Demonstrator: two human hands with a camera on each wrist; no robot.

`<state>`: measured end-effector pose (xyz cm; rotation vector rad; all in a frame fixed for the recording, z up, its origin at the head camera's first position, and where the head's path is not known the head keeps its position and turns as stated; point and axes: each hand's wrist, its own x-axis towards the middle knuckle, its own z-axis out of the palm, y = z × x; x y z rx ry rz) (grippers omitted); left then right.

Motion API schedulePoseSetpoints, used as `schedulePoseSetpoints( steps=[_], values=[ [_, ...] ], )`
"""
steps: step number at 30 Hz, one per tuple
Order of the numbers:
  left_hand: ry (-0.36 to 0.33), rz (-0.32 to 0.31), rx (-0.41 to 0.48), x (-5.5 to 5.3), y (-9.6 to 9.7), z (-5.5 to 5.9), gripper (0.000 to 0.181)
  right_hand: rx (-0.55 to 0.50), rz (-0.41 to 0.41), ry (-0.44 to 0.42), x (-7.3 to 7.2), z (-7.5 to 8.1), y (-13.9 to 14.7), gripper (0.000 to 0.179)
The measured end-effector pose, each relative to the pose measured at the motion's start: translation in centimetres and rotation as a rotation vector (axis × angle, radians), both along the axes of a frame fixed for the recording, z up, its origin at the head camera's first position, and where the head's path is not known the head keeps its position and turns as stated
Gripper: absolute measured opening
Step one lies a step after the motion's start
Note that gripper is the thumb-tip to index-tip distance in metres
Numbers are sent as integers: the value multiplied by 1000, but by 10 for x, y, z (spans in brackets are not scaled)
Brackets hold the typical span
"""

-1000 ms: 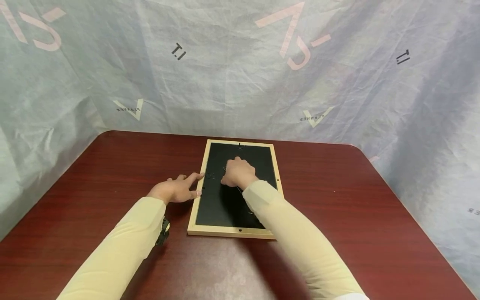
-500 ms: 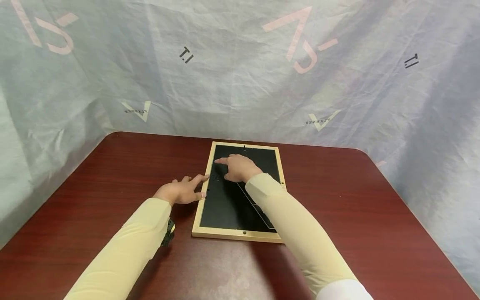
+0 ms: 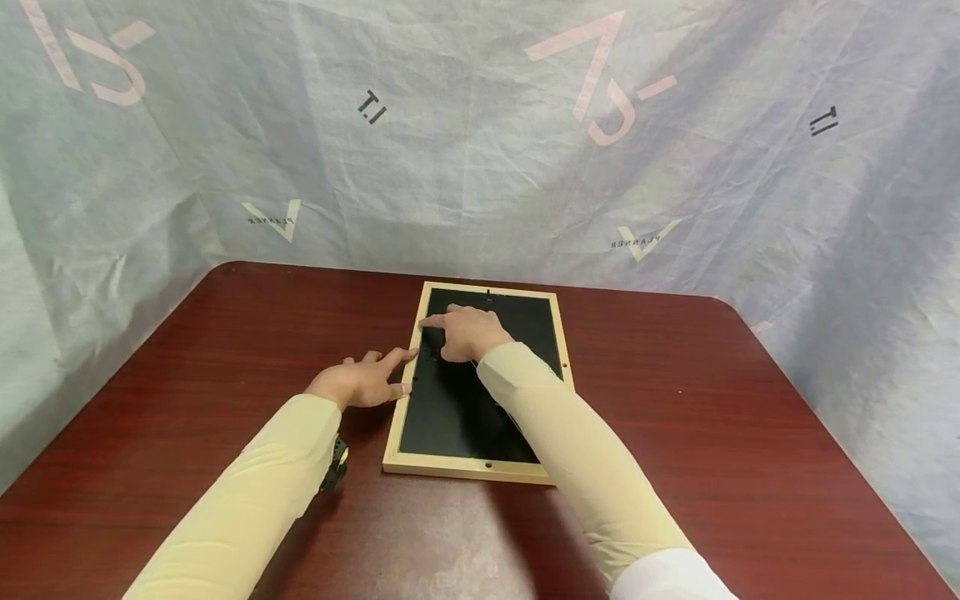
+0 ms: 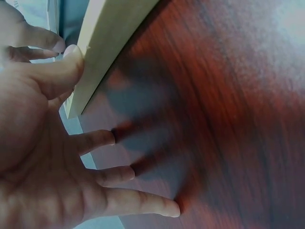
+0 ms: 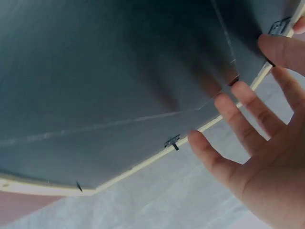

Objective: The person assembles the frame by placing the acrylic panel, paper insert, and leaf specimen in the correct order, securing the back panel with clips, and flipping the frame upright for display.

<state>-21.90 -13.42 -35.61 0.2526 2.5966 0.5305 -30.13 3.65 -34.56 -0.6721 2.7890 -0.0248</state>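
A picture frame lies on the table with its black backing panel facing up and pale wood around it. My left hand rests at its left side, fingers spread, thumb and index finger on the wood. In the left wrist view the thumb touches the frame's edge. My right hand reaches over the panel, index finger extended to the left rim. In the right wrist view the thumb is beside a small metal hanger with a dark tab; the other fingers are loosely extended.
A second hanger and a dark tab sit along the frame's inner edge. A thin pale line crosses the panel. The reddish-brown table extends around the frame, with a grey printed curtain behind.
My right hand has moved left from the panel's middle, its index finger straightening out to the left rim. The left hand keeps its place on the frame. The head view has shifted slightly.
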Motion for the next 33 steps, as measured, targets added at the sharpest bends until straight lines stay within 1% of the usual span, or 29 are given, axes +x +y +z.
schedulePoseSetpoints(
  steps=[5, 10, 17, 21, 29, 30, 31, 33],
  values=[
    [-1, 18, 6, 1, 0, 0, 64, 39, 11, 27, -1, 1, 1, 68],
    [20, 1, -20, 2, 0, 2, 65, 40, 36, 45, -1, 3, 1, 65],
    [-20, 35, -10, -1, 2, -1, 65, 99, 53, 89, 0, 4, 2, 61],
    [-27, 39, -5, -2, 3, -1, 65, 132, 60, 111, 1, 6, 1, 60],
    [-32, 47, -8, -1, 3, 2, 65, 161, 42, 116, 5, 6, -2, 54],
    [-34, 49, -9, -1, 2, 1, 65, 161, 39, 115, 5, 6, -2, 54],
    [-30, 50, -13, -3, 1, -3, 65, 161, 40, 112, 6, 5, -3, 53],
    [-28, 50, -17, -2, 1, -2, 65, 162, 40, 104, 6, 4, -4, 52]
  ],
)
